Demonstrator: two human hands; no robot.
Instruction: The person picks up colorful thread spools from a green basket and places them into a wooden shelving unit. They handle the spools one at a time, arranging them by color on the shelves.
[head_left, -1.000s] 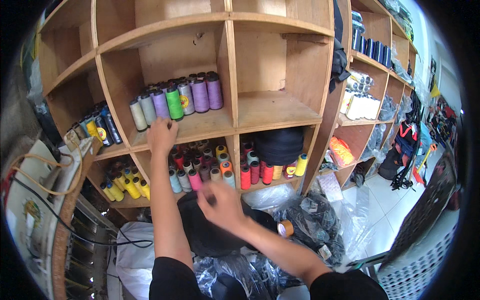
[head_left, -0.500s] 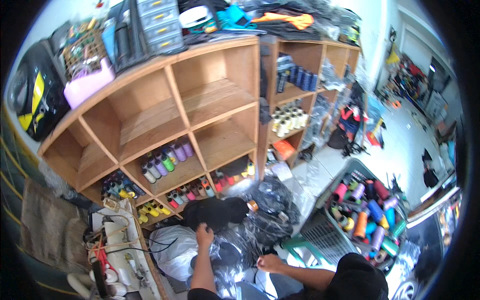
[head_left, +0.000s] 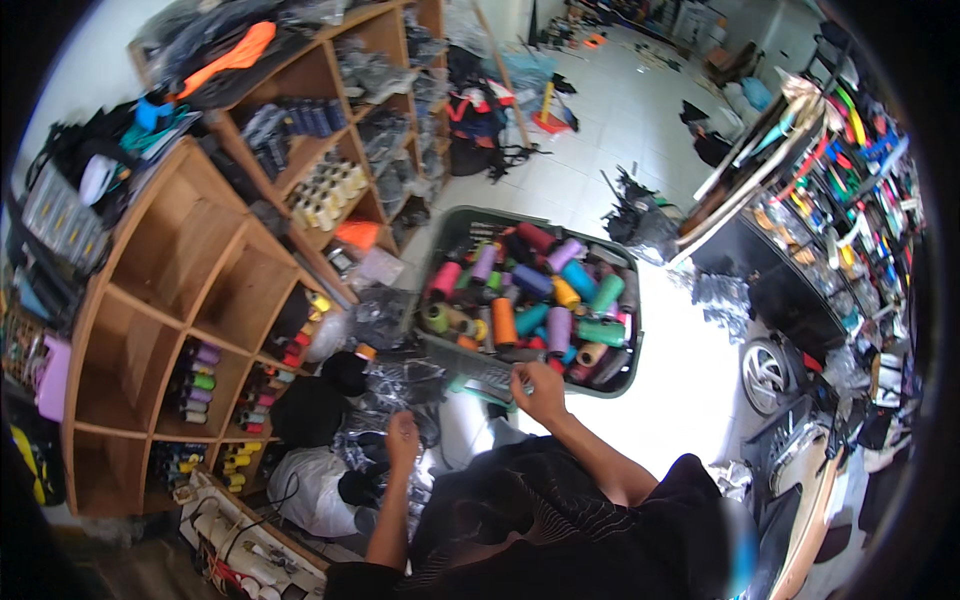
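Thread spools (head_left: 530,284) in many colours fill a dark green crate (head_left: 637,325) at the centre of the head view. Just by its lower rim, the right hand (head_left: 540,392) is partly curled; the left hand (head_left: 403,440), below and left of centre, bends loosely near crumpled plastic (head_left: 408,380). Whether either holds anything, I cannot tell. Wooden shelves (head_left: 186,328) with more spools stand at left.

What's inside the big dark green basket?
The basket holds heaped thread spools: purple, orange, blue, green, yellow. The top ones cover whatever lies underneath, so the basket's bottom can't be seen.
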